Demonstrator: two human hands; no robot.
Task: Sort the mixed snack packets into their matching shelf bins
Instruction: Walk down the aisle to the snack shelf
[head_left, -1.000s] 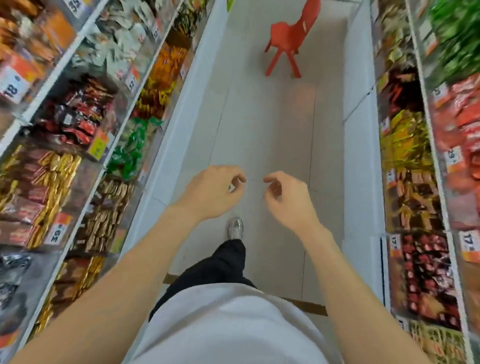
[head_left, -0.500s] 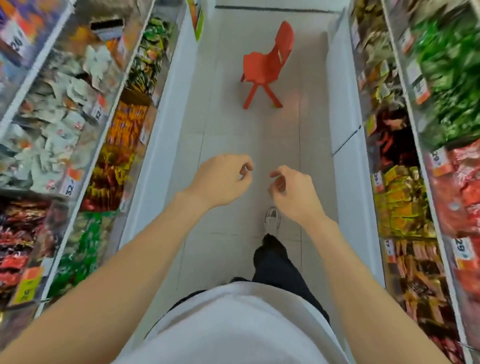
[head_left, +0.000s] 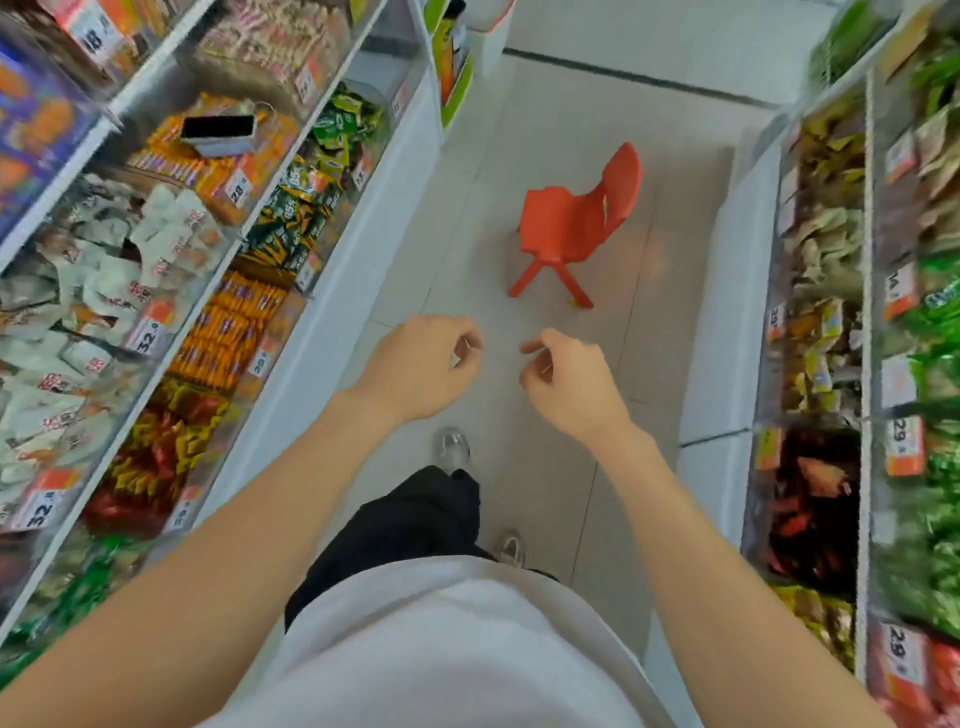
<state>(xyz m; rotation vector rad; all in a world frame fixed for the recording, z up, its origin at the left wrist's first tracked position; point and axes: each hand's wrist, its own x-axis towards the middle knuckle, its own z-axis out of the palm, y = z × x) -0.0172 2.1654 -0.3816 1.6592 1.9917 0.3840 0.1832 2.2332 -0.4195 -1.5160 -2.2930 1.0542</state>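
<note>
I stand in a narrow aisle between two shelves of clear snack bins. My left hand (head_left: 421, 364) and my right hand (head_left: 566, 384) hover side by side over the floor, fingers loosely curled, holding nothing. The left shelf holds bins of white packets (head_left: 104, 291), orange packets (head_left: 228, 332) and green-black packets (head_left: 306, 208). The right shelf holds a bin of dark red packets (head_left: 810, 509) and a bin of green packets (head_left: 935, 545). Neither hand touches a bin.
A small red plastic chair (head_left: 576, 223) stands in the aisle ahead, right of centre. A black phone-like device (head_left: 218, 130) lies on an upper left bin. My feet (head_left: 454, 447) are on the pale tiled floor. Orange price tags line the bin fronts.
I have walked forward along the aisle; the chair is nearer and new bins have come alongside. Both hands keep the same loose, empty pose in front of me.
</note>
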